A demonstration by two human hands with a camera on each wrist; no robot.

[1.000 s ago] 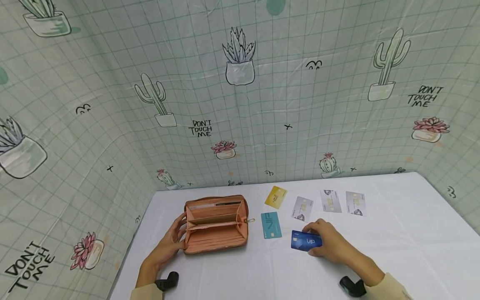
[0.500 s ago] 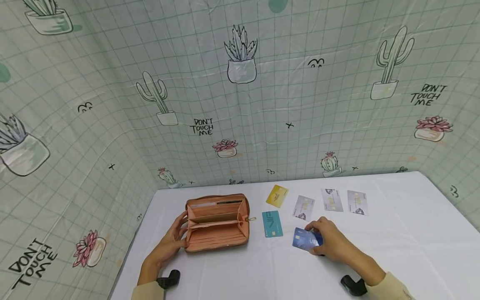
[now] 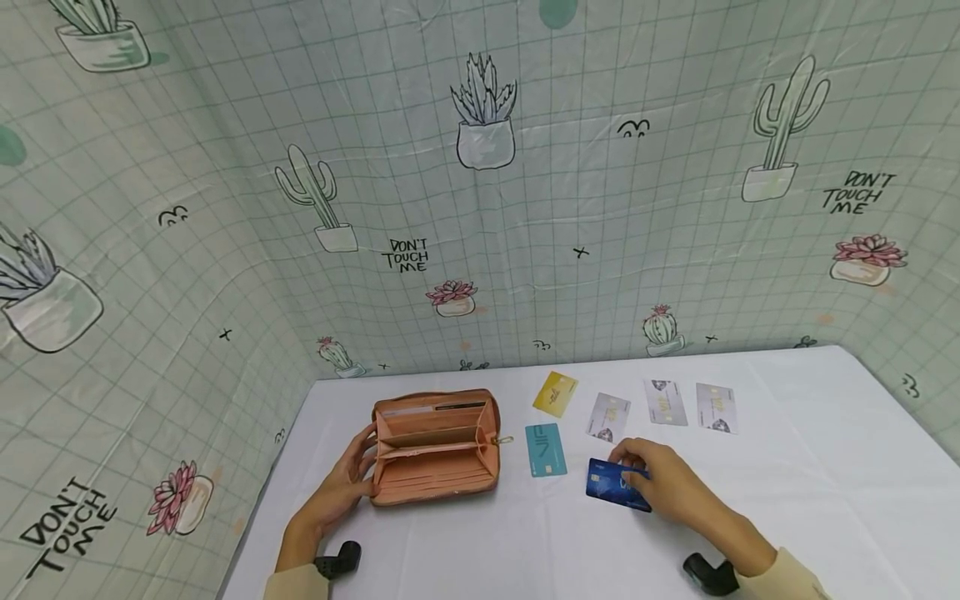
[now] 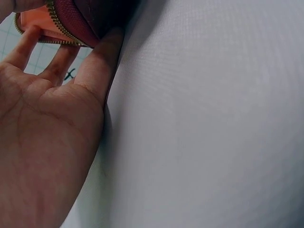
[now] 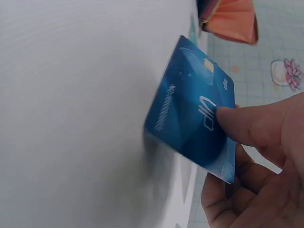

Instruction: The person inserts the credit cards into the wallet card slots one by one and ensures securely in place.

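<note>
An orange-tan zip wallet (image 3: 435,479) lies spread wide on the table, showing its compartments and card slots. My left hand (image 3: 343,479) holds it by its left end; the left wrist view shows fingers (image 4: 97,66) against the zipped edge. A blue VIP card (image 3: 609,483) is pinched in my right hand (image 3: 667,479), thumb on its printed face and the other fingers behind. In the right wrist view this card (image 5: 187,109) is tilted, with one corner close over the white cloth. Left of it lies a teal VIP card (image 3: 546,450).
Behind the right hand lie a yellow card (image 3: 555,394) and three silver-grey cards (image 3: 608,417), flat on the white tablecloth (image 3: 480,550). A cactus-print sheet (image 3: 555,200) rises at the table's back and left. Each wrist wears a black device (image 3: 339,560).
The right thumb has slid from the blue card's near edge onto its face, and the card has tilted and turned slightly. The left hand and wallet stay in place.
</note>
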